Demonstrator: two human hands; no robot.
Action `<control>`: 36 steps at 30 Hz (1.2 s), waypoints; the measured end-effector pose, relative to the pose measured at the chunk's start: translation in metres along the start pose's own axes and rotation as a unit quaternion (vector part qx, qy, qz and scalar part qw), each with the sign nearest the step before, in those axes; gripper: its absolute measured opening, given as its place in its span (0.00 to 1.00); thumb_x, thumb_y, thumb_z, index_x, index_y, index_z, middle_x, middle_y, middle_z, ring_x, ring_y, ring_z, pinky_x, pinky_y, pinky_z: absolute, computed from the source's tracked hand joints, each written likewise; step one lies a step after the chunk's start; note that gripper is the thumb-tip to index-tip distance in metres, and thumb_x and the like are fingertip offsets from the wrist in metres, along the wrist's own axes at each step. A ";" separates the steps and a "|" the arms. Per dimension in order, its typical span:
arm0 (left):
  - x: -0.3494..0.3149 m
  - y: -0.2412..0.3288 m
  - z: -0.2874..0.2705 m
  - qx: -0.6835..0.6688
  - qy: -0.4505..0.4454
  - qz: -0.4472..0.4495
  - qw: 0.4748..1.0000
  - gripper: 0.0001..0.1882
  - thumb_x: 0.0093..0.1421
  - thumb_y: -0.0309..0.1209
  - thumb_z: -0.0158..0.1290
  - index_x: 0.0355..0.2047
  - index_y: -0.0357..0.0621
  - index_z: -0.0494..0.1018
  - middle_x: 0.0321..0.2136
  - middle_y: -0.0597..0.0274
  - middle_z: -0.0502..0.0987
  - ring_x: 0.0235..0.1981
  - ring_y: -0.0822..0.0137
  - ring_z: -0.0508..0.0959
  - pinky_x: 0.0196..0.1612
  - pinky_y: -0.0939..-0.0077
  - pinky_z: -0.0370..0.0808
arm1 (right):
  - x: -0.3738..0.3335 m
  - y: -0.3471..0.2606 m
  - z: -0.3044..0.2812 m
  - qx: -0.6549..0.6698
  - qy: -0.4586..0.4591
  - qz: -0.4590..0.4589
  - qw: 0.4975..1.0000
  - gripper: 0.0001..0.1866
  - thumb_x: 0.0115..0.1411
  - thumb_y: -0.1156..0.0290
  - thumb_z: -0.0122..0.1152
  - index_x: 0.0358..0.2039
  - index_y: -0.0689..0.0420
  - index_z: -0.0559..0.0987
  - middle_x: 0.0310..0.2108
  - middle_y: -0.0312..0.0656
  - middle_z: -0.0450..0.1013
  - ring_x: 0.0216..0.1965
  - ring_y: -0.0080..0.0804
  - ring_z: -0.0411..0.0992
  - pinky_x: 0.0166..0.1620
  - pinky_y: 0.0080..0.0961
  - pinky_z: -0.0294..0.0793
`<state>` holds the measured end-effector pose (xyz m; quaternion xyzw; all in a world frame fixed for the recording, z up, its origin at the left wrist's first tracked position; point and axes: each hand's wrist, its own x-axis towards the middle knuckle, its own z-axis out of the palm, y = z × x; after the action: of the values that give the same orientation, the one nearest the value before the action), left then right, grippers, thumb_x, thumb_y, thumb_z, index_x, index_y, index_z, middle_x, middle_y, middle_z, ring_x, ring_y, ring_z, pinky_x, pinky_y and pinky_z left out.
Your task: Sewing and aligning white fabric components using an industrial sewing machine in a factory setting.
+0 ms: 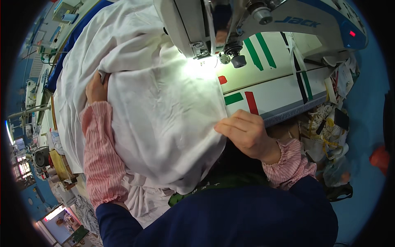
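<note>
One edge of white cloth (160, 119): pinched by your right hand (249, 133), running toward the sewing machine (181, 24).
Left hand (97, 89): on cloth; I cannot tell its grip.

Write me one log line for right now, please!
Left hand: on white cloth, fingers at a fold | Right hand: pinching the cloth's right edge | Sewing machine: light shining on cloth
</note>
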<state>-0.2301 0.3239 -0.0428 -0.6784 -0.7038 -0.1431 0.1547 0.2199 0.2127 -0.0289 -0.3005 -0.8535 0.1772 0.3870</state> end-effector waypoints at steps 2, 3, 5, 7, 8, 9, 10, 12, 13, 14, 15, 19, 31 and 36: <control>0.020 -0.004 0.009 -0.038 0.011 0.026 0.999 0.17 0.59 0.45 0.53 0.40 0.45 0.74 0.25 0.45 0.78 0.28 0.43 0.77 0.33 0.51 0.72 | 0.011 0.007 0.001 -0.006 0.010 0.012 1.000 0.12 0.40 0.83 0.63 0.29 0.59 0.80 0.28 0.36 0.76 0.26 0.31 0.72 0.29 0.24 0.74; 0.031 -0.006 0.013 -0.038 0.013 0.033 0.999 0.17 0.59 0.45 0.53 0.40 0.45 0.74 0.25 0.45 0.78 0.28 0.43 0.77 0.33 0.51 0.72 | 0.017 0.010 0.002 -0.007 0.010 0.011 1.000 0.12 0.40 0.83 0.63 0.29 0.59 0.80 0.28 0.36 0.76 0.26 0.31 0.72 0.29 0.24 0.74; 0.051 -0.010 0.023 -0.049 0.007 0.041 0.998 0.18 0.60 0.45 0.53 0.39 0.45 0.74 0.26 0.44 0.78 0.30 0.42 0.78 0.34 0.51 0.72 | 0.026 0.016 0.003 0.002 0.001 0.022 1.000 0.13 0.40 0.83 0.64 0.30 0.58 0.80 0.27 0.36 0.76 0.26 0.32 0.71 0.29 0.25 0.73; 0.073 -0.015 0.034 -0.057 -0.010 0.036 0.998 0.18 0.60 0.46 0.52 0.40 0.45 0.74 0.27 0.43 0.79 0.31 0.42 0.78 0.35 0.50 0.72 | 0.034 0.022 0.005 -0.003 -0.012 0.025 1.000 0.13 0.40 0.83 0.64 0.30 0.57 0.80 0.27 0.37 0.76 0.26 0.33 0.72 0.30 0.26 0.73; 0.085 -0.018 0.038 -0.041 -0.018 0.046 0.998 0.18 0.61 0.47 0.52 0.40 0.45 0.74 0.27 0.43 0.79 0.31 0.42 0.78 0.35 0.51 0.73 | 0.039 0.026 0.006 0.013 -0.012 0.036 0.999 0.13 0.40 0.83 0.64 0.29 0.57 0.80 0.26 0.37 0.76 0.27 0.34 0.72 0.30 0.27 0.73; 0.095 -0.020 0.043 -0.022 -0.018 0.051 0.998 0.18 0.61 0.47 0.51 0.40 0.46 0.74 0.28 0.43 0.79 0.31 0.42 0.78 0.35 0.51 0.73 | 0.043 0.029 0.007 0.026 -0.014 0.052 0.998 0.13 0.40 0.84 0.64 0.29 0.57 0.80 0.26 0.37 0.75 0.27 0.34 0.72 0.30 0.28 0.73; 0.104 -0.022 0.046 -0.045 -0.018 0.061 0.997 0.20 0.61 0.49 0.50 0.42 0.46 0.74 0.29 0.42 0.79 0.32 0.42 0.78 0.37 0.51 0.73 | 0.048 0.032 0.008 0.027 -0.012 0.043 0.999 0.13 0.40 0.84 0.64 0.29 0.57 0.80 0.26 0.37 0.75 0.27 0.34 0.72 0.30 0.28 0.73; 0.120 -0.020 0.048 -0.043 -0.033 0.043 0.998 0.21 0.62 0.50 0.49 0.42 0.46 0.74 0.30 0.41 0.79 0.33 0.42 0.78 0.38 0.52 0.73 | 0.055 0.038 0.010 0.009 -0.028 0.054 0.998 0.12 0.40 0.84 0.64 0.29 0.57 0.79 0.25 0.38 0.75 0.28 0.36 0.73 0.32 0.29 0.73; 0.127 -0.017 0.047 -0.030 -0.045 0.028 0.998 0.22 0.62 0.51 0.48 0.43 0.46 0.74 0.32 0.40 0.79 0.35 0.42 0.78 0.39 0.52 0.73 | 0.058 0.041 0.011 0.008 -0.026 0.046 0.999 0.12 0.40 0.84 0.64 0.29 0.57 0.79 0.25 0.38 0.75 0.28 0.36 0.73 0.32 0.29 0.73; 0.133 -0.013 0.046 -0.041 -0.058 0.004 0.997 0.24 0.63 0.53 0.45 0.44 0.45 0.74 0.35 0.40 0.78 0.38 0.42 0.78 0.42 0.53 0.73 | 0.062 0.044 0.012 0.003 -0.019 0.054 0.998 0.12 0.41 0.84 0.64 0.29 0.56 0.79 0.25 0.38 0.75 0.28 0.37 0.74 0.32 0.29 0.73; 0.138 -0.007 0.043 -0.029 -0.067 -0.018 0.997 0.25 0.63 0.54 0.45 0.47 0.46 0.72 0.37 0.39 0.78 0.39 0.41 0.78 0.44 0.53 0.72 | 0.065 0.046 0.012 -0.003 -0.010 0.061 0.998 0.12 0.42 0.84 0.64 0.29 0.56 0.79 0.25 0.38 0.75 0.29 0.38 0.74 0.32 0.30 0.73; 0.152 0.012 0.035 0.051 -0.141 -0.116 0.982 0.29 0.62 0.54 0.45 0.55 0.49 0.65 0.47 0.41 0.75 0.47 0.42 0.76 0.51 0.53 0.71 | 0.067 0.041 0.016 0.066 0.066 0.125 0.988 0.11 0.49 0.86 0.60 0.30 0.55 0.80 0.26 0.40 0.75 0.30 0.33 0.76 0.34 0.26 0.74; -0.071 0.101 -0.086 -0.093 -0.106 0.205 0.969 0.35 0.59 0.48 0.53 0.64 0.59 0.57 0.61 0.50 0.62 0.61 0.46 0.61 0.63 0.55 0.60 | -0.021 -0.108 0.070 0.668 0.095 0.438 0.595 0.28 0.57 0.76 0.63 0.56 0.64 0.64 0.49 0.41 0.71 0.48 0.28 0.70 0.50 0.25 0.72; -0.132 0.008 -0.074 0.028 -0.163 -0.023 0.986 0.29 0.62 0.55 0.45 0.63 0.73 0.59 0.65 0.52 0.57 0.64 0.46 0.58 0.65 0.53 0.54 | -0.128 -0.202 0.018 0.606 -0.192 0.348 0.689 0.25 0.54 0.69 0.68 0.51 0.62 0.73 0.43 0.39 0.74 0.44 0.28 0.72 0.49 0.26 0.71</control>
<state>-0.2160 0.1738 -0.0298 -0.6718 -0.7387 -0.0144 0.0535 0.1970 -0.0247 -0.0036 -0.2353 -0.4502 0.8321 0.2228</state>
